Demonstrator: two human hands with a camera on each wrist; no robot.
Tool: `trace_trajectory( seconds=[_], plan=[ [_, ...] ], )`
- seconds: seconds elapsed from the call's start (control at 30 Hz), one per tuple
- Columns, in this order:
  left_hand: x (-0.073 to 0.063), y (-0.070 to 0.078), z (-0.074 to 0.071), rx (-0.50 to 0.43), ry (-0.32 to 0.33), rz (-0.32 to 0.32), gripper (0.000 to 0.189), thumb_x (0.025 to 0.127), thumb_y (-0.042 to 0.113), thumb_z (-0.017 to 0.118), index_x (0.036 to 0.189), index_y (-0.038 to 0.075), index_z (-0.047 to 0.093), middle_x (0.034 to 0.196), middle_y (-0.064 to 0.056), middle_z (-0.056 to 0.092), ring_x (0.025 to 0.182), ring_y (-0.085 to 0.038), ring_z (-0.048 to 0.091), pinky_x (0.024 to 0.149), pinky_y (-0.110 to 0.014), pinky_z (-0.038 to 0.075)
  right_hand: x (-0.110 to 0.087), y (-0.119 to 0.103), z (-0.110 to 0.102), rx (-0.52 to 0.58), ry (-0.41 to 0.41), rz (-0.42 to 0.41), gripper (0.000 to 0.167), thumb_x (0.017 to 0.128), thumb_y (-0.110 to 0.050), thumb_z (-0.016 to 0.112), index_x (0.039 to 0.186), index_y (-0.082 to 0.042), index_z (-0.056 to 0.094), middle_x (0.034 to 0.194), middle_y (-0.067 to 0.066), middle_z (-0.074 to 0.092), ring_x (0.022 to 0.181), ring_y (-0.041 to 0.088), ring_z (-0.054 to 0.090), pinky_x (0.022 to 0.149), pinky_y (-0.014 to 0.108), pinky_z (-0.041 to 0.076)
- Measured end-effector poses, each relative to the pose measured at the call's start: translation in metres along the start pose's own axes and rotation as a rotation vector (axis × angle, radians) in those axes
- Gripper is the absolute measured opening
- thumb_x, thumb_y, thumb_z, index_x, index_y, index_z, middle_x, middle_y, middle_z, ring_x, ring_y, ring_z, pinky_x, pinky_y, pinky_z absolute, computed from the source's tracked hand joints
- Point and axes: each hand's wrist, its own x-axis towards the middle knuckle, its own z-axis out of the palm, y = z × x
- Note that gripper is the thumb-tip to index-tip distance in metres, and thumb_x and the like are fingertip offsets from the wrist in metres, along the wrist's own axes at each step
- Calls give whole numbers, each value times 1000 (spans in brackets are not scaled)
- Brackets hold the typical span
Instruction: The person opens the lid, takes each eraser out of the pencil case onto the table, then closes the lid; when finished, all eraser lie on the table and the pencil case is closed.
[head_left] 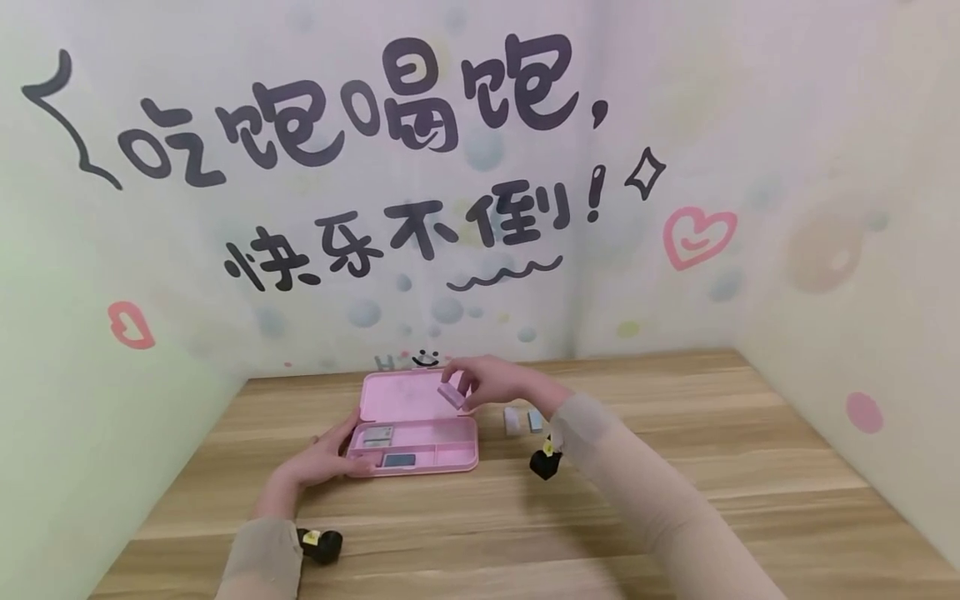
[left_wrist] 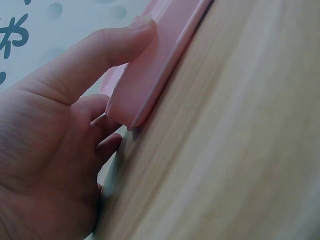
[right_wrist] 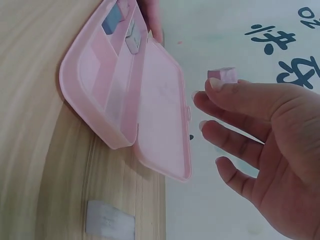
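A pink pencil case lies on the table with its lid folded back. My left hand holds the case's left end, thumb along the front wall and fingers around the far side. Above the lid, my right hand pinches a small pink-purple eraser between thumb and forefinger, the other fingers spread apart. Inside the case, a whitish eraser sits in the back compartment and a dark blue eraser in the front. Beside the blue one is a pink eraser, partly hidden by the left thumb in the head view.
Right of the case, a pale eraser and a light blue eraser stand on the wooden table. A printed backdrop rises right behind the table's far edge. Black wrist cameras hang below both sleeves.
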Motion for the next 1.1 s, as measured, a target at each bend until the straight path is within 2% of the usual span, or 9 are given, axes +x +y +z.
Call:
trace_trajectory(
  seconds=[0.33,0.6,1.1],
  plan=[
    [1,3,1,-21,-8,-7,112,79,44,76,156,8,4,159,-25,7,143,-48,2,107,-67,-10,-22,13,0,79,57,17,45,83,-5,75,122,-16,57,90,-4,67,81,15,60,73,28,51],
    [4,2,1,-22,-12,-8,112,79,44,76,156,9,3,159,-24,7,143,-47,2,107,-67,-10,-49,39,-4,177,117,-2,43,82,-3,75,120,-11,56,87,0,67,78,17,58,70,30,50],
    [1,3,0,-27,-17,-22,112,79,45,76,156,10,3,159,-24,6,143,-47,1,107,-66,-10,-103,83,-19,189,234,79,44,80,-3,75,120,-7,55,88,3,66,80,19,57,70,32,49]
  ],
)
